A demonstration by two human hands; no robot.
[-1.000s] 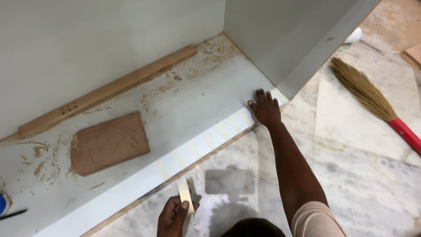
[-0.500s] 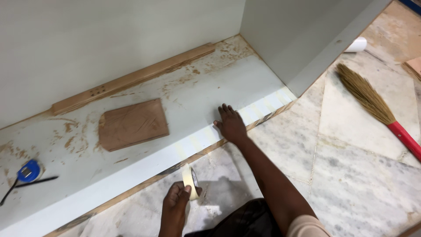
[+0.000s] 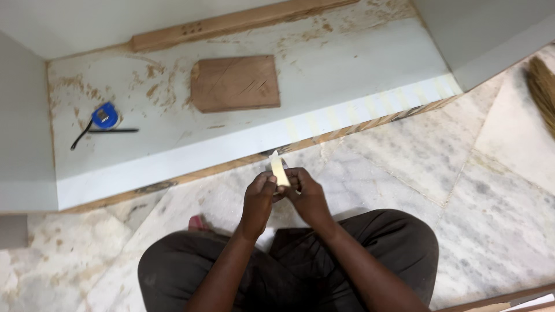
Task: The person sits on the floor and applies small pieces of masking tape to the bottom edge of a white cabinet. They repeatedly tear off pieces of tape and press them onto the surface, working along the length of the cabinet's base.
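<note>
Both hands [image 3: 283, 193] pinch tape strip [image 3: 279, 170]

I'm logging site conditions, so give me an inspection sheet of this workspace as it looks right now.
Surface: white cabinet base panel smeared with brown sawdust and glue stains; pale tape patches along its front edge.
Job's things: small pale yellow strip held upright between both hands.
Clutter: flat brown rectangular wooden board; long wooden batten against the back wall; blue round tape measure; thin black pencil.
Grippers: left hand and right hand meet over the lap, both pinching the strip.
Cables: nothing seen.
Surroundings: grey-veined marble floor; straw broom head at right edge; person seated cross-legged in dark trousers.
</note>
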